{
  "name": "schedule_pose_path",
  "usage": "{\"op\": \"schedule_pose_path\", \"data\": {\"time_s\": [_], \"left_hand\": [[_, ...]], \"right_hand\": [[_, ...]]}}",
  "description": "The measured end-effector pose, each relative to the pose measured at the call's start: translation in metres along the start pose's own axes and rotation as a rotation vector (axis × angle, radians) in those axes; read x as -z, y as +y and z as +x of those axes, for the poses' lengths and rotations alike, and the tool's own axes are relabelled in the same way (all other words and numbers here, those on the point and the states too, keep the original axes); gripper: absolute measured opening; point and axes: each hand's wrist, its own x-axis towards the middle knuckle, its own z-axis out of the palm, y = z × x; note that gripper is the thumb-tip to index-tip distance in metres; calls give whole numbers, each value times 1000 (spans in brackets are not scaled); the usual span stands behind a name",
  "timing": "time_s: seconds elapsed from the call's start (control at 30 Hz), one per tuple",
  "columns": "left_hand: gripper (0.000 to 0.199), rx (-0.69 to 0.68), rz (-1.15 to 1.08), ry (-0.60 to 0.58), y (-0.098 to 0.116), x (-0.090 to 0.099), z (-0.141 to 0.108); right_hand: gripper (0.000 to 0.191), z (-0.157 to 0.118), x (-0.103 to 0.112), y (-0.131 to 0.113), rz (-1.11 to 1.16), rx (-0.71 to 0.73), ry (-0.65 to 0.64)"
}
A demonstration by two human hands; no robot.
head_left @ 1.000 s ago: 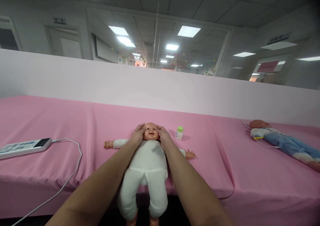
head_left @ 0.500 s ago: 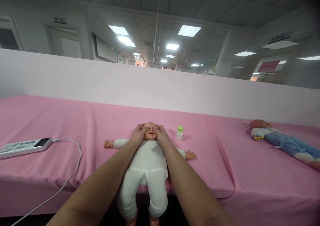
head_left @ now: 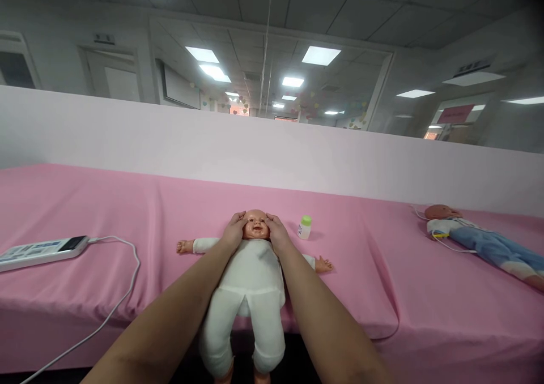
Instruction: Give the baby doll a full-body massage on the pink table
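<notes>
STEP: left hand [head_left: 234, 230] and right hand [head_left: 277, 231] cup doll's head [head_left: 256, 227] | fingers: curved, holding its sides | doll [head_left: 254, 268]: face-up on pink-draped counter [head_left: 344, 288], legs over edge | NEXT: likely calls for even, light pressure

White-clothed baby doll [head_left: 255, 265] = landmark: face-up on pink cloth-covered table [head_left: 425, 299], legs past near edge. Left hand [head_left: 233, 231], right hand [head_left: 278, 231] flank its head. Right of doll: small green-capped plastic bottle [head_left: 304, 228]; farther right, blue-trousered doll [head_left: 487, 242]. Well left: flat white rectangular device [head_left: 42, 253], cable [head_left: 135, 265] attached. Behind: white partition [head_left: 272, 152].
</notes>
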Motion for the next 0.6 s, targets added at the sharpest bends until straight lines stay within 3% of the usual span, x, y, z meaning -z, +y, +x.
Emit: {"op": "schedule_pose_path", "data": {"time_s": [0.2, 0.6], "left_hand": [[59, -39, 55, -15, -7, 1, 5], [54, -32, 73, 2, -5, 1, 3]], "right_hand": [[53, 6, 1, 8, -210, 75, 16], [49, 3, -1, 6, -95, 32, 10]]}}
